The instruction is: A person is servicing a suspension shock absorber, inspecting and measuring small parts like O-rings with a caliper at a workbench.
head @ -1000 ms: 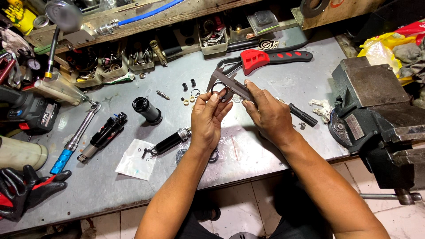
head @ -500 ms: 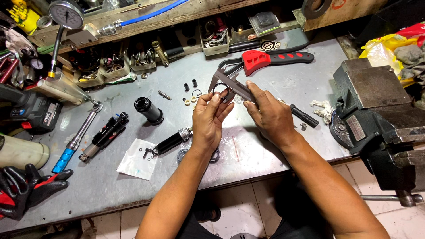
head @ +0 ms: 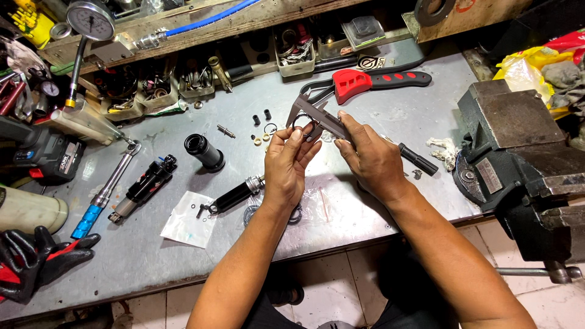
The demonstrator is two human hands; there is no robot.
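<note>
**Head view: both hands on a caliper and a black ring above the bench**

Head camera looks down on a grey metal workbench [head: 365,201]. The left hand [head: 291,163] is raised over the middle of it, fingers closed in a pinch on a thin black ring [head: 303,125]. The right hand [head: 370,159] sits just beside it, thumb and fingers gripping the bar of a metal caliper [head: 317,116]. The ring is held at the caliper's measuring end; whether the tips sit inside or outside it cannot be told from here.

On the bench behind the hands lie a few small black and pale ring-shaped parts [head: 263,127]. Beyond the caliper rests a red-handled pair of pliers [head: 365,81]. Left of the hands stands a short black cylinder [head: 205,152], and nearer the front edge a black shaft with a metal end [head: 234,195] lies partly across a small clear plastic bag [head: 186,225]. Further left are a black shock absorber [head: 143,186] and a wrench with a blue grip [head: 103,195]. A black and red glove [head: 30,262] lies at the left front corner. A heavy bench vise [head: 518,158] is fixed at the right end, well apart from the hands. A pressure gauge [head: 90,20] leans on the shelf at the back left.
</note>
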